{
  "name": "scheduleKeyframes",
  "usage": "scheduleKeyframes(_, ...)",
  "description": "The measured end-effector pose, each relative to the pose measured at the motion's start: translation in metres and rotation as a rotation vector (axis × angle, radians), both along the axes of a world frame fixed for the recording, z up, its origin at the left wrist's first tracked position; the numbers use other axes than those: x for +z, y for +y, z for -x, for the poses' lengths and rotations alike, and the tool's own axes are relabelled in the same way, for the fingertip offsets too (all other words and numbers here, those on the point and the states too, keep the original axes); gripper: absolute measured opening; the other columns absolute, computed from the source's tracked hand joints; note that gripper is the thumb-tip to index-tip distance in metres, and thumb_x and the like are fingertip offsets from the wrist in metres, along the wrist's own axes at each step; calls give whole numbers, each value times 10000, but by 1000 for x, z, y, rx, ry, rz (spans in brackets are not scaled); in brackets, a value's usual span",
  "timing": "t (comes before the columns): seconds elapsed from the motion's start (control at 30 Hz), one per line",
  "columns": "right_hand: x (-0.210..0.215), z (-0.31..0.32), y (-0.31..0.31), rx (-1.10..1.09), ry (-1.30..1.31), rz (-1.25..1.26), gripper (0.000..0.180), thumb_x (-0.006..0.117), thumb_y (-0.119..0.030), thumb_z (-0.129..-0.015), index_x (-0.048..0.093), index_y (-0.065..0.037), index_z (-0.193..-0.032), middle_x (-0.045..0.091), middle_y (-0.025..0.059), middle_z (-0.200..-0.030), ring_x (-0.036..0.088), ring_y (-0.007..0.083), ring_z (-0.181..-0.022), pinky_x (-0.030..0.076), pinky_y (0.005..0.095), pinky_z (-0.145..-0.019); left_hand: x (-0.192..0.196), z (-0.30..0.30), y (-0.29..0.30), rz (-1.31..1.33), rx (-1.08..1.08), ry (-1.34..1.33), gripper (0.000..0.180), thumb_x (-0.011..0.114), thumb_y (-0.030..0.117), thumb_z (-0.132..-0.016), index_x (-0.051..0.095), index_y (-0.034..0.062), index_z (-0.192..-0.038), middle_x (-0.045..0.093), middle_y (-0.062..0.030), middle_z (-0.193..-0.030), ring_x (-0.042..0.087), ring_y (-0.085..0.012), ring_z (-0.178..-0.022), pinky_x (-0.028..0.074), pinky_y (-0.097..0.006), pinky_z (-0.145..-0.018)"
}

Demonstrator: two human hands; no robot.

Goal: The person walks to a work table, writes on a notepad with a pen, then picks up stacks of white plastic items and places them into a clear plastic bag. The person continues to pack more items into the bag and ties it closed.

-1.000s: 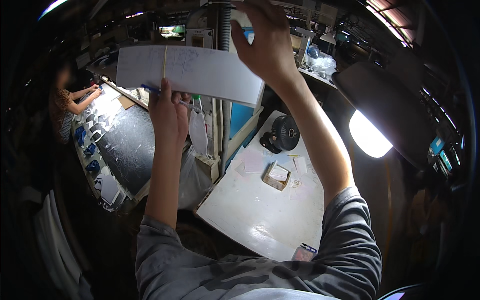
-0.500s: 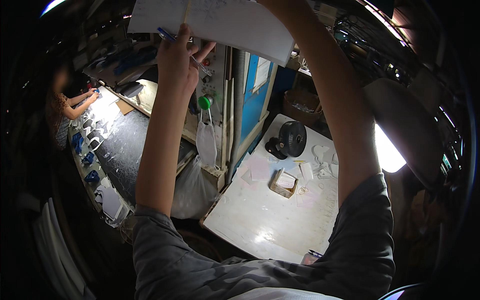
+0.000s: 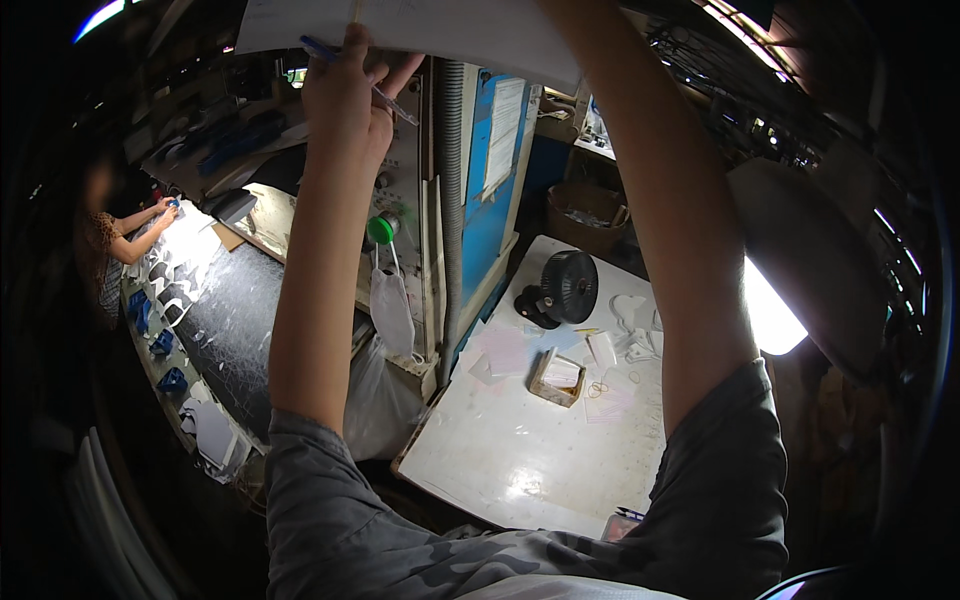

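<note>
Both my arms reach up toward a large white sheet [image 3: 470, 42] at the top edge of the view. My left hand [image 3: 347, 98] is at its lower left edge, thumb against the sheet. A pen with a blue end and a clear barrel [image 3: 402, 111] is held between the fingers of that hand. A narrow yellowish strip [image 3: 359, 10] runs over the sheet above my left thumb. My right forearm passes up behind the sheet's right side, and my right hand lies beyond the top edge, out of sight.
A white table [image 3: 480, 450] bears a black fan [image 3: 570, 287], a small box of slips [image 3: 558, 380], papers and rubber bands. A face mask [image 3: 392, 310] hangs from a green knob [image 3: 381, 230] on a machine panel. At far left a person [image 3: 105, 240] works at a long dark table [image 3: 235, 310].
The sheet and my left hand sit higher in the view and slightly farther left. Surroundings have shifted slightly left. My left hand still holds the pen.
</note>
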State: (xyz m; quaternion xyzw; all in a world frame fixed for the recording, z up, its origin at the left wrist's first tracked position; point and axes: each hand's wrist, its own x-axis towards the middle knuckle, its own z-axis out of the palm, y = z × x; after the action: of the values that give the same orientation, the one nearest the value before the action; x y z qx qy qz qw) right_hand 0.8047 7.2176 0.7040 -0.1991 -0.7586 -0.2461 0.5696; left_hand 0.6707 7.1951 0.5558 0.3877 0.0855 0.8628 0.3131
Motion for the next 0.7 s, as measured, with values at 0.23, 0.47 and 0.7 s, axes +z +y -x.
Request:
scheduleKeyframes(0.23, 2, -4, 10, 141, 37, 152, 250, 682, -387, -923, 780, -157, -915, 778, 87, -946, 709, 323, -1012, 397, 549, -976, 10, -3, -1, 87, 112, -15, 360, 623, 71, -1033, 452, -58, -1322, 523, -167, -1261, 575, -296, -1210, 586, -532, -1068)
scheduleKeyframes(0.47, 17, -9, 31, 314, -9, 289, 293, 688, -426, -929, 788, -152, -946, 784, 100, -968, 717, 327, -1012, 452, 512, -937, 12, 9, 8, 13, 53, 8, 270, 629, 57, -1028, 500, -48, -1241, 551, -103, -1113, 596, -183, -951, 589, -522, -1068)
scheduleKeyframes(0.7, 9, -10, 25, 215, 42, 266, 289, 678, -404, -936, 791, -140, -971, 786, 105, -993, 715, 334, -1031, 454, 562, -952, 12, 15, 8, -34, 54, 60, 166, 623, 44, -1030, 541, -32, -1153, 543, -44, -905, 507, -115, -699, 595, -548, -1046)
